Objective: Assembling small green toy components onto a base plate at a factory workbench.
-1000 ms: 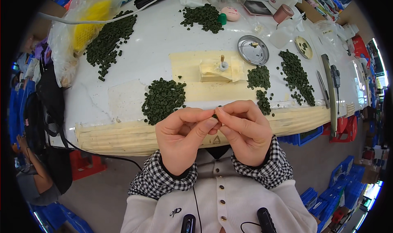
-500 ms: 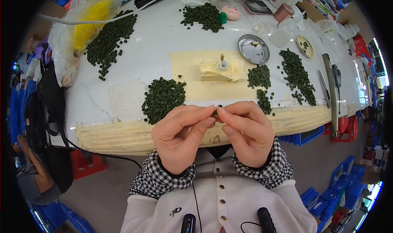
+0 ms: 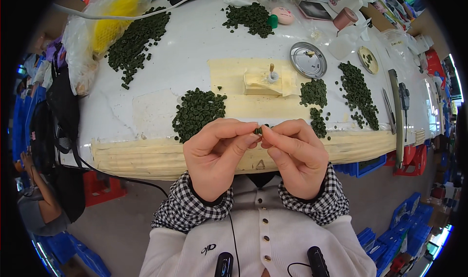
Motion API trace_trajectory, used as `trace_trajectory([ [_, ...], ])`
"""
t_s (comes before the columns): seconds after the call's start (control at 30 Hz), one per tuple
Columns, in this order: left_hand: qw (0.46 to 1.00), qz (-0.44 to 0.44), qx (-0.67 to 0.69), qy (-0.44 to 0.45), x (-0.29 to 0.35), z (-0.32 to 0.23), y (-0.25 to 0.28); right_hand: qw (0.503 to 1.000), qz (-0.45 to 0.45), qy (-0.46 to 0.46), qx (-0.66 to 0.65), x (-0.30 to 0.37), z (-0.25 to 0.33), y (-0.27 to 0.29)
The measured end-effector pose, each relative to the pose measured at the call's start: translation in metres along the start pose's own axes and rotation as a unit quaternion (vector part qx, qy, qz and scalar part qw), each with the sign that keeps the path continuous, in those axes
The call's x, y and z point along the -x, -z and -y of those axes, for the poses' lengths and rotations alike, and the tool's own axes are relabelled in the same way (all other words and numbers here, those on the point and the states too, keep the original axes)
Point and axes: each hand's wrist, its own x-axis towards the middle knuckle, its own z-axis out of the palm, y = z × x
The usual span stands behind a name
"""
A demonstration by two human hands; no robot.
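Over the padded front edge of the table, my two hands meet fingertip to fingertip. In a pinch, my left hand (image 3: 212, 155) grips a small dark green round piece (image 3: 258, 130) between thumb and forefinger. My right hand (image 3: 303, 160), its fingers bent, presses on the piece from the other side; the fingertips partly cover it. A big heap of dark green round pieces (image 3: 199, 112) lies just beyond my left hand. Smaller heaps, one of them a green pile (image 3: 313, 92), lie beyond my right hand.
A taped block (image 3: 258, 84) with a small cup and a peg stands mid-table. Around it are a round metal lid (image 3: 308, 60), a cream dish (image 3: 368, 60), tweezers (image 3: 388, 110) and a long bar (image 3: 397, 111). A plastic bag (image 3: 80, 67) hangs at the left; another person (image 3: 41, 204) sits there.
My hands stay together at the same spot, with small shifts of the fingers around the green piece. The view has moved slightly, so the table's things appear a little farther right.
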Motion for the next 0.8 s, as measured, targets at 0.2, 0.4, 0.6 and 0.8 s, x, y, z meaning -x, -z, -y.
trace_trajectory([
  [0.2,1.0,0.003,-0.016,0.005,-0.001,0.0,0.0,1.0,0.014,0.005,0.004,-0.001,-0.001,0.003],
  [0.4,1.0,0.026,-0.014,0.012,-0.003,-0.001,0.002,0.998,0.059,0.019,0.031,-0.005,0.0,0.012],
  [0.6,0.999,0.025,0.013,0.03,-0.002,-0.002,-0.001,0.995,0.055,0.055,0.062,-0.007,0.0,0.015],
  [0.8,0.998,0.014,0.042,0.034,0.0,0.002,-0.001,0.998,0.045,0.026,0.036,-0.005,-0.001,0.013],
])
